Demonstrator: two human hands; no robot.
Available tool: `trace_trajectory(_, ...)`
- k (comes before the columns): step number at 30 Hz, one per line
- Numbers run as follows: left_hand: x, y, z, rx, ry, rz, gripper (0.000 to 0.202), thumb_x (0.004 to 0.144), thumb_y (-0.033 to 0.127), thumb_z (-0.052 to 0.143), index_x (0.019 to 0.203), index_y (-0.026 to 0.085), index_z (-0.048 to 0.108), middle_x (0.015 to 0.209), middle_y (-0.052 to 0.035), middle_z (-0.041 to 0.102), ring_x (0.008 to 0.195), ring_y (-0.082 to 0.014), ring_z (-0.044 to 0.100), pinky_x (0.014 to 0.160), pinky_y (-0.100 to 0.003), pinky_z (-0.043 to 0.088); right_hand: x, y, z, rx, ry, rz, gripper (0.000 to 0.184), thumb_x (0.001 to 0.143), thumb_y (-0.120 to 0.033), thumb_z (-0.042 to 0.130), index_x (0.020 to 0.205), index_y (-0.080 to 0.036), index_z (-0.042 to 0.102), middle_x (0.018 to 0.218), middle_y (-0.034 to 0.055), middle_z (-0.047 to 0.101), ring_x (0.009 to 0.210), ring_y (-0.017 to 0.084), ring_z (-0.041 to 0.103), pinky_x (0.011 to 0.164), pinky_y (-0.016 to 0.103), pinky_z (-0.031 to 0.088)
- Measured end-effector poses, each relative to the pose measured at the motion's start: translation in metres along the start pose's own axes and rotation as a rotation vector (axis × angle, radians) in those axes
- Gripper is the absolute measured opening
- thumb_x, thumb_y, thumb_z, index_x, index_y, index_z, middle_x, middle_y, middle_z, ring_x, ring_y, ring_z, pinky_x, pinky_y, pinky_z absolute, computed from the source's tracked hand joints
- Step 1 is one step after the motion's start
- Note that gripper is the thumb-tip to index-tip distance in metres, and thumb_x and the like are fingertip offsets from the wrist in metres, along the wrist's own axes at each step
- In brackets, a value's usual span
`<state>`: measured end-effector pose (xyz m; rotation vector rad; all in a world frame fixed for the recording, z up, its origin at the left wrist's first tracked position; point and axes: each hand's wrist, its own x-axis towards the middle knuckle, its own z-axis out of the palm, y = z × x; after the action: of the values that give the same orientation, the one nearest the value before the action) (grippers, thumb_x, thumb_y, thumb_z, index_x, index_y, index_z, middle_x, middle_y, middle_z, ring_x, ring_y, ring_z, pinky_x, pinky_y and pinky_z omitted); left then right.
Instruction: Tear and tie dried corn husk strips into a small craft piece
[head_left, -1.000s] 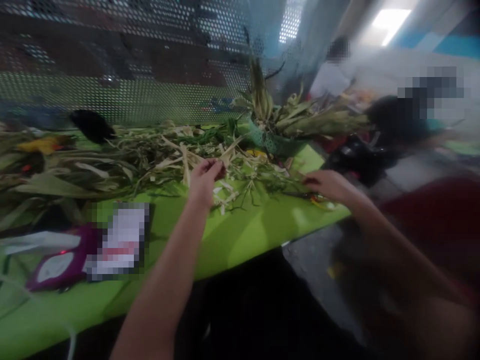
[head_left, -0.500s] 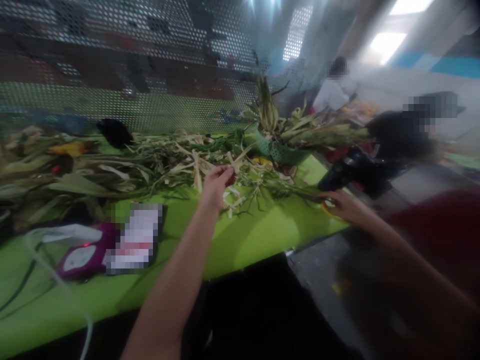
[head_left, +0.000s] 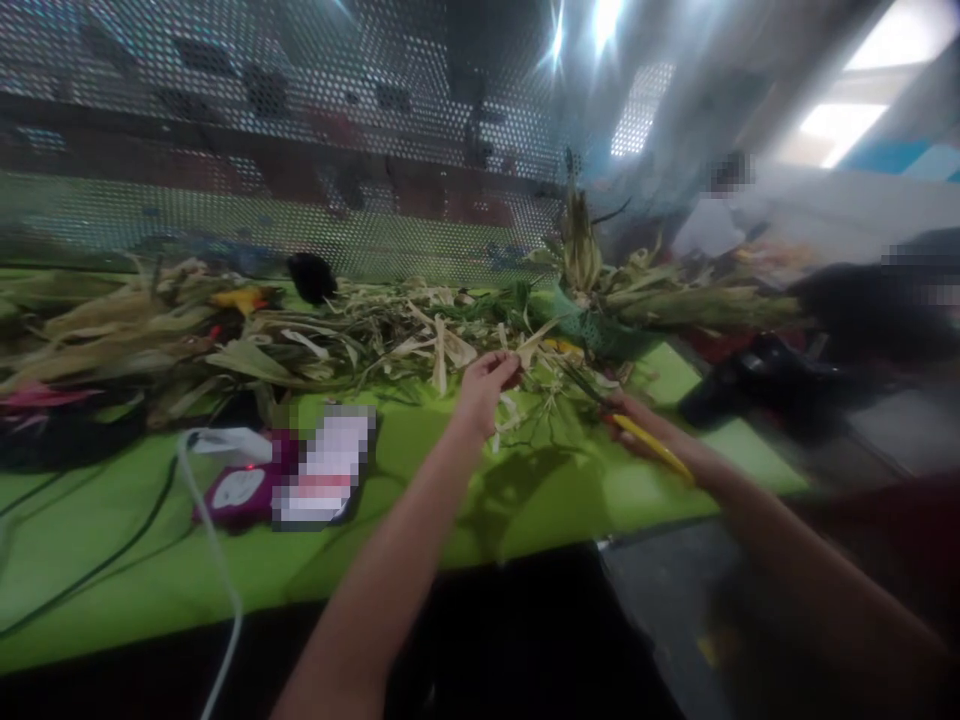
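Observation:
My left hand (head_left: 489, 382) pinches a pale dried husk strip (head_left: 534, 345) that fans out above the fingertips. To its right, my right hand (head_left: 634, 425) is closed round yellow-handled scissors (head_left: 651, 448). Their dark blades (head_left: 583, 384) point up and left toward the strip; whether they touch it I cannot tell. Below and between the hands, thin pale scraps (head_left: 551, 403) lie on the green tabletop (head_left: 420, 450). Behind the left hand spreads a heap of dried husks and leaves (head_left: 352, 330).
A phone (head_left: 330, 465) lies beside a purple power box (head_left: 238, 490) with cables. A green basket (head_left: 581, 320) holds dry stalks at the back. A black camera (head_left: 750, 370) is at the right, near a person's dark hair (head_left: 847, 310). Perforated metal mesh (head_left: 337, 200) stands behind the table.
My right hand has brought the scissors leftward, nearer the left hand and the husk strip. My left hand keeps its pinch. The whole view has shifted, so things appear farther right.

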<state>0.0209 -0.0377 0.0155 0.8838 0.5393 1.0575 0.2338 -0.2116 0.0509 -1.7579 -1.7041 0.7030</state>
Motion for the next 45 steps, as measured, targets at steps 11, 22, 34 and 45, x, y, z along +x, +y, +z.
trace_trajectory(11,-0.003,-0.008,0.007,0.021,-0.045,0.044,0.026,0.063,0.035,0.081,0.071,0.014,0.067,0.072,-0.0015,0.066,0.068,-0.0096,0.058,0.073,-0.025,0.047,0.043,-0.015,0.03,-0.014,-0.044,-0.071,0.048,0.086,-0.054,0.058,0.122,-0.024,0.053,0.097,0.0028,0.058,0.082,0.018,0.052,0.072,0.031,0.044)
trace_trajectory(22,-0.006,-0.008,0.01,0.02,-0.055,0.009,0.025,0.064,0.033,0.081,0.07,0.015,0.065,0.071,-0.001,0.066,0.067,-0.0087,0.057,0.074,-0.024,0.048,0.044,-0.03,0.032,0.151,-0.081,-0.036,0.047,0.085,-0.057,0.061,0.117,-0.023,0.054,0.08,-0.0018,0.048,0.067,0.012,0.042,0.059,0.025,0.035)
trace_trajectory(34,-0.007,-0.005,0.01,0.045,-0.041,-0.032,0.026,0.066,0.033,0.083,0.071,0.015,0.065,0.071,-0.0013,0.065,0.07,-0.0111,0.06,0.076,-0.026,0.048,0.05,-0.02,0.035,0.221,-0.049,0.007,0.049,0.077,-0.053,0.069,0.112,-0.02,0.058,0.073,-0.0033,0.051,0.059,0.01,0.042,0.053,0.023,0.034)
trace_trajectory(45,-0.004,-0.006,0.007,0.071,-0.048,-0.018,0.021,0.068,0.03,0.079,0.071,0.015,0.065,0.069,-0.0002,0.064,0.065,-0.0096,0.056,0.073,-0.025,0.046,0.047,0.0,0.029,0.082,0.155,0.003,0.043,0.073,-0.05,0.073,0.104,-0.022,0.065,0.096,0.0061,0.072,0.087,0.025,0.068,0.075,0.034,0.054)
